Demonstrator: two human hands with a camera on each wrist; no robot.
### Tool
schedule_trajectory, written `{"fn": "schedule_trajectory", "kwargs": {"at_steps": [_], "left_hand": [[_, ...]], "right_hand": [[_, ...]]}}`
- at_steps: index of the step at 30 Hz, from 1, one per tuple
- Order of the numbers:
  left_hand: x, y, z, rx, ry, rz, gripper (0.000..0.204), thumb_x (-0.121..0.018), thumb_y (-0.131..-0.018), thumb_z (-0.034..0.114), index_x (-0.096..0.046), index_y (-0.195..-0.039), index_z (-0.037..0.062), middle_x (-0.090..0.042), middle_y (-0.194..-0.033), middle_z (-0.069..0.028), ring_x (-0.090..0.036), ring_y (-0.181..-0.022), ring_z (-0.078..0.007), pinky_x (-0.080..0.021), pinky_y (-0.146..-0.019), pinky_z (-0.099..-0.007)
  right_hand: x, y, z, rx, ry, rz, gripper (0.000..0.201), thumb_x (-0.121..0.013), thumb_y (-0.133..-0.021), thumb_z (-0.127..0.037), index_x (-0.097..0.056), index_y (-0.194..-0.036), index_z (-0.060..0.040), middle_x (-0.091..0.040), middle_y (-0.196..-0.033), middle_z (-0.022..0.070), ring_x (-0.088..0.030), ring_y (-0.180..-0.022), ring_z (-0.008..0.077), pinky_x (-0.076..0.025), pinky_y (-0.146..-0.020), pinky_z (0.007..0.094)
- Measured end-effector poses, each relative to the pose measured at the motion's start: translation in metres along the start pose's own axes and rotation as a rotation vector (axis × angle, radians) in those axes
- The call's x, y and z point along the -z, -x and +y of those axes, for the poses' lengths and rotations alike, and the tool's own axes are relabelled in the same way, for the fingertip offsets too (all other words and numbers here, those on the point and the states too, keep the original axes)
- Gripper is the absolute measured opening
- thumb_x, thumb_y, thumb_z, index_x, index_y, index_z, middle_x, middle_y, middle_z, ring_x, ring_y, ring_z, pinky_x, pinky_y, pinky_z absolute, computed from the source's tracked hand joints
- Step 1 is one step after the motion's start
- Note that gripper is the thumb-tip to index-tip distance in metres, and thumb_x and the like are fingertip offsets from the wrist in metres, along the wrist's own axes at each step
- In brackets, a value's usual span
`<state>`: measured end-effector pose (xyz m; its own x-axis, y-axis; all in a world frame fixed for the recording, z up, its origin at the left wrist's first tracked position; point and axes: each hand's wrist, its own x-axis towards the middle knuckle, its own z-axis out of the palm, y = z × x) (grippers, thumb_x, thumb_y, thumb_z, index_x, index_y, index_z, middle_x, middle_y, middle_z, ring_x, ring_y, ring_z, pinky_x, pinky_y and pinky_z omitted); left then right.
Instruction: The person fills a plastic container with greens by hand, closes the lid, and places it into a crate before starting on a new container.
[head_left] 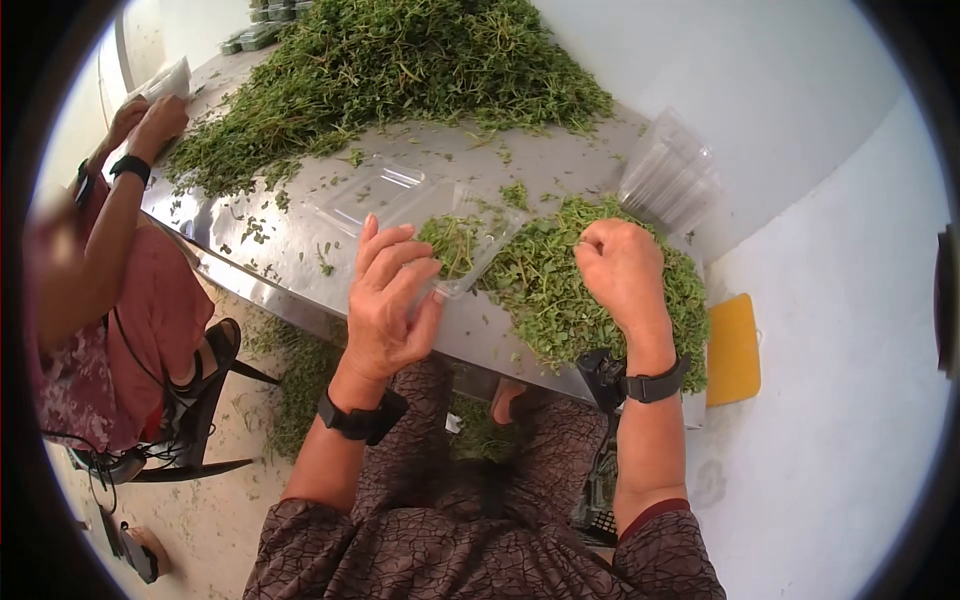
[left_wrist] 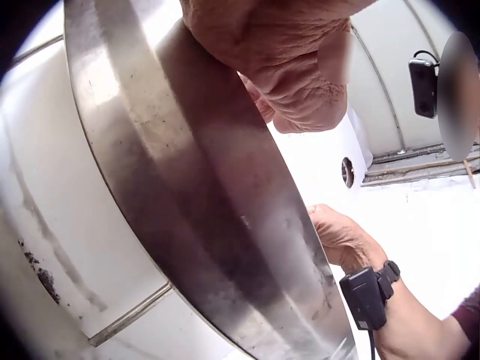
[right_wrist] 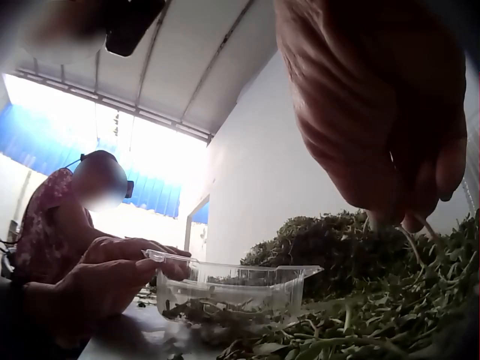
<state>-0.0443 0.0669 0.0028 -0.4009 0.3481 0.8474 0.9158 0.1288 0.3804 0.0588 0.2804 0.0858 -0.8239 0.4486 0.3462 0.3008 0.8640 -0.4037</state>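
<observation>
Another person's arm (head_left: 125, 200) at the far left, big herb heap (head_left: 400, 70) far on the metal counter (head_left: 300, 260), left hand (head_left: 385, 300) fingers straight, holding the clear box (head_left: 455, 245), right hand (head_left: 620, 270) curled, pinching green herbs (head_left: 545, 290) just right of the box, stacked clear boxes (head_left: 670, 175) far right.

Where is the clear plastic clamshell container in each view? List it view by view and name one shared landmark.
Head: clear plastic clamshell container at centre, on the steel table, at the left hand's fingertips.
Left wrist: not in it.
Right wrist: lower centre, herbs inside.
Shared landmark: the left hand, beside the container in head and right wrist views.
</observation>
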Motion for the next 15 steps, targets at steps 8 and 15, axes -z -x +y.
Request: {"fn": "schedule_trajectory", "kwargs": {"at_steps": [8,15], "left_hand": [[0.000,0.000,0.000,0.007,-0.009,0.011,0.024,-0.061,-0.064,0.004,-0.062,-0.088,0.0034,-0.060,-0.096,-0.0099,-0.053,-0.107,-0.0325,-0.026,-0.107,-0.0546],[0.000,0.000,0.000,0.013,-0.015,0.009,0.024,-0.061,-0.064,0.004,-0.063,-0.087,0.0030,-0.060,-0.096,-0.0104,-0.053,-0.107,-0.0323,-0.026,-0.107,-0.0534]], "right_hand": [[-0.033,-0.015,-0.006,0.260,0.127,-0.114,0.019,-0.066,-0.066,-0.015,-0.057,-0.062,0.0013,-0.056,-0.061,0.0194,-0.058,-0.062,0.0366,-0.046,-0.060,0.0443],[-0.044,-0.032,-0.007,0.327,0.368,-0.286,0.014,-0.062,-0.062,-0.011,-0.058,-0.068,0.0012,-0.056,-0.063,0.0197,-0.056,-0.064,0.0383,-0.044,-0.059,0.0448]]}}
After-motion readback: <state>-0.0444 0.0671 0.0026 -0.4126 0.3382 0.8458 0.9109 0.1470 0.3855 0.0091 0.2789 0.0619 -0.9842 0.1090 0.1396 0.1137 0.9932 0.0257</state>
